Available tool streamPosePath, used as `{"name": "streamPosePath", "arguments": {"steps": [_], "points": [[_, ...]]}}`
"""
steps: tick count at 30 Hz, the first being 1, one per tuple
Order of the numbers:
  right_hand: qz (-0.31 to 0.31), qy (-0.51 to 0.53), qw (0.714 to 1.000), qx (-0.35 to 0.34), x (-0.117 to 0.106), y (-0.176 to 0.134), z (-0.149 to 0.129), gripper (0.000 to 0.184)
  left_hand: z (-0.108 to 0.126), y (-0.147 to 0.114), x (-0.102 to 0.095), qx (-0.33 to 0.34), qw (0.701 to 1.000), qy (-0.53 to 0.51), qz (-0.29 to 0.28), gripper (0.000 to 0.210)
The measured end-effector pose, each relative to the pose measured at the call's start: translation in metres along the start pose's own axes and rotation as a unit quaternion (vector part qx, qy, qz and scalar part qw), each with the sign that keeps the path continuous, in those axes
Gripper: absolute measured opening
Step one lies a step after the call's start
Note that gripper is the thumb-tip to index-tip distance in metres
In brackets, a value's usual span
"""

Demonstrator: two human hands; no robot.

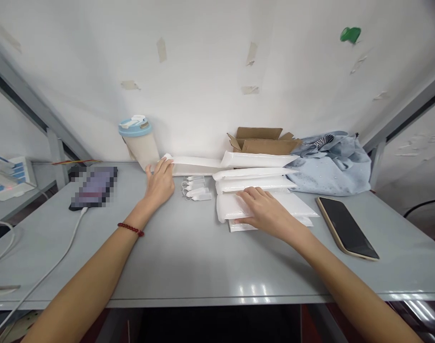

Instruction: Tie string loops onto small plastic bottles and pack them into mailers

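My left hand (161,183) lies palm down at the back of the desk beside the travel cup, fingers stretched out against the left end of a long white packet (196,166) along the wall. Nothing shows in its grasp. My right hand (262,209) has its fingers over a white plastic packet (230,206), the thumb at its front edge. That packet belongs to a row of several overlapping white packets (253,183), with another partly hidden under it. Between my hands sit several small clear tubes or tags (198,189) with thin loops; their exact kind is unclear.
A blue-lidded travel cup (142,143) stands against the wall. Behind the packets are an open cardboard box (267,145) and light blue cloth (335,166). A black-screened phone (348,227) lies right; a blurred-out device (96,186) with a white cable (65,255) lies left.
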State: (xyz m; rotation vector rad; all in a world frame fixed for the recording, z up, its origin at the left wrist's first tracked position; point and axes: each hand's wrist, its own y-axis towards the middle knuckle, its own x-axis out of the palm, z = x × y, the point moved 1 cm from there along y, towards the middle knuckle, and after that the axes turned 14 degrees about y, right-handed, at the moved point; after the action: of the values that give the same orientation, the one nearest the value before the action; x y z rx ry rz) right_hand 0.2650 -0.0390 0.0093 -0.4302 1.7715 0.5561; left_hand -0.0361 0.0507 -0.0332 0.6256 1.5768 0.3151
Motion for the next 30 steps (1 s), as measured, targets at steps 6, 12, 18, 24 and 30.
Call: {"name": "streamPosePath", "arguments": {"steps": [6, 12, 18, 24, 30], "points": [[-0.012, 0.039, 0.999, -0.005, -0.002, -0.001, -0.002, 0.071, -0.003, 0.002, -0.026, -0.043, 0.994, 0.001, 0.1, 0.039], [0.033, 0.059, 0.997, -0.037, -0.002, -0.002, -0.003, 0.072, -0.009, 0.002, -0.056, -0.089, 0.979, -0.026, 0.182, 0.032], [0.133, 0.068, 0.986, -0.076, -0.002, 0.002, -0.001, 0.053, -0.015, -0.002, -0.074, -0.151, 0.957, -0.022, 0.246, 0.034], [0.308, 0.029, 0.936, -0.168, 0.0, -0.004, -0.007, 0.035, 0.024, -0.009, -0.07, 0.006, 0.952, -0.009, 0.306, 0.038], [0.347, -0.095, 0.916, -0.179, 0.002, -0.013, -0.019, 0.042, 0.09, -0.032, -0.065, 0.263, 0.92, -0.07, 0.283, 0.058]]}}
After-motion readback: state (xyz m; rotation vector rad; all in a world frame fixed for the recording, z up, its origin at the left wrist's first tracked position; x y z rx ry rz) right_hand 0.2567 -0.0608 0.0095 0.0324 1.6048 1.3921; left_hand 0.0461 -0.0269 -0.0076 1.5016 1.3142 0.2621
